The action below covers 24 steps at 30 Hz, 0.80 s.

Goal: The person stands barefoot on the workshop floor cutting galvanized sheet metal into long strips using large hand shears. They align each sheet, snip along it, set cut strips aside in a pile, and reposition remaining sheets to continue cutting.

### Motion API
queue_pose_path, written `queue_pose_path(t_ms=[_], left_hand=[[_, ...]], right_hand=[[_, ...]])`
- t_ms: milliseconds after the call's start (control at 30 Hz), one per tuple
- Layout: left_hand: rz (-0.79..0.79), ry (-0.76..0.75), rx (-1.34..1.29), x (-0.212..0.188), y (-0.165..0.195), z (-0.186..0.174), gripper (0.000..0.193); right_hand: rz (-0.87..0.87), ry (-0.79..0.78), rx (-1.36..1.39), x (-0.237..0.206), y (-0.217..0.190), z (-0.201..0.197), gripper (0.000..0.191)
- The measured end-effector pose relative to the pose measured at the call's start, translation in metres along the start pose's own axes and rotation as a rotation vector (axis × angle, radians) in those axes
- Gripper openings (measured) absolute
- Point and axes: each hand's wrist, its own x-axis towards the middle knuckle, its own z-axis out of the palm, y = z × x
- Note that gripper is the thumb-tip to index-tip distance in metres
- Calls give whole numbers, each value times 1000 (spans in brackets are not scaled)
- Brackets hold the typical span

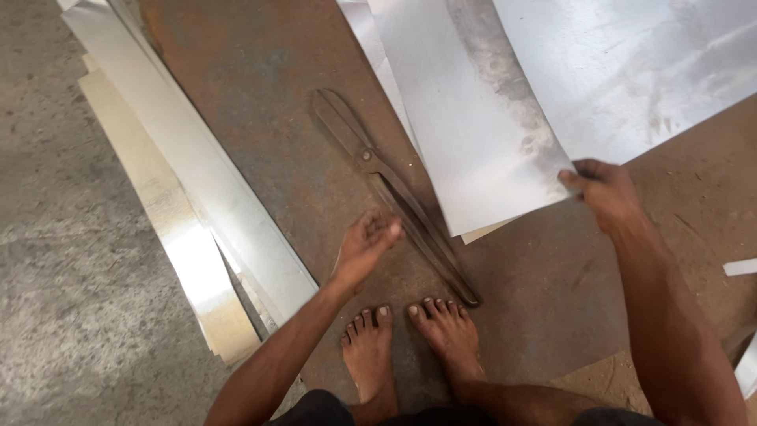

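Your right hand (603,192) pinches the shiny grey sheet-metal corner (544,185); your left hand (367,244), grip loose and empty, hovers just beside the long dark metal shears (394,193): take their handles.

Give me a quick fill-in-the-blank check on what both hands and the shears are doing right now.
1. The right hand grips the corner of a ____ metal sheet.
2. The left hand hovers beside the tin snips, which lie on the rusty ____.
3. Both feet are ____.

Missing words: shiny; plate; bare
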Motion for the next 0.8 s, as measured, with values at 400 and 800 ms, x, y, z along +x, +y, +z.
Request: queue_pose_path(t_ms=[400,800], left_hand=[[101,-1,-253,11,-22,9,32],[-217,40,-416,-4,-79,-24,44]], right_hand=[[-553,-238,649,-59,83,103,35],[-836,123,-446,-133,84,197,64]])
